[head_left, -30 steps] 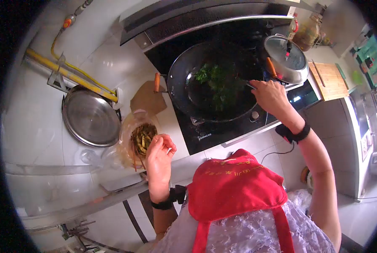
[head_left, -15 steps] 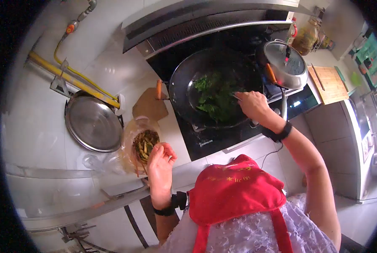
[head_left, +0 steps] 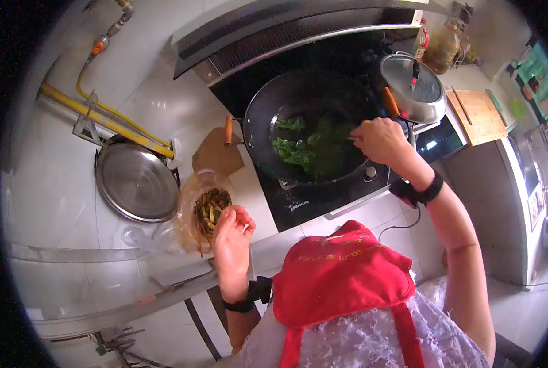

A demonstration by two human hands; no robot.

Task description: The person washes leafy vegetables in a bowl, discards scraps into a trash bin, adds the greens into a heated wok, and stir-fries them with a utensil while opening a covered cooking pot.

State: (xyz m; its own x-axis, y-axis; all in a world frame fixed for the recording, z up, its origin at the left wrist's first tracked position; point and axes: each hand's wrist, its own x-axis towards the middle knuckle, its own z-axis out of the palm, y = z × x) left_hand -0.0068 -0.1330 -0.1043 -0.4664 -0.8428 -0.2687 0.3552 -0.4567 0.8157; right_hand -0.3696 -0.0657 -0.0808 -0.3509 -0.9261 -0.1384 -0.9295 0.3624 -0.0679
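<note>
Dark leafy greens [head_left: 301,153] lie in a large black wok [head_left: 268,104] on the stove. Over the wok's right rim, my right hand [head_left: 381,142] is closed around the thin handle of a cooking utensil [head_left: 354,138]; its head is lost among the greens, so I cannot tell its exact kind. My left hand [head_left: 232,242] hovers at the counter edge with fingers loosely curled and apart, nothing visible in it. Just beyond it stands a plastic-lined bin [head_left: 188,211] holding food scraps [head_left: 211,205].
A lidded pan [head_left: 412,89] with an orange handle sits right of the wok. A round metal lid [head_left: 138,181] leans by the yellow gas pipe [head_left: 111,121] on the left. Farther right are a wooden cutting board [head_left: 478,119] and a glass jar [head_left: 441,52]. The range hood [head_left: 286,37] overhangs the back.
My right hand has moved slightly right and up with the utensil. The greens have shifted left in the wok and spread into separate clumps. My left hand stays nearly in place.
</note>
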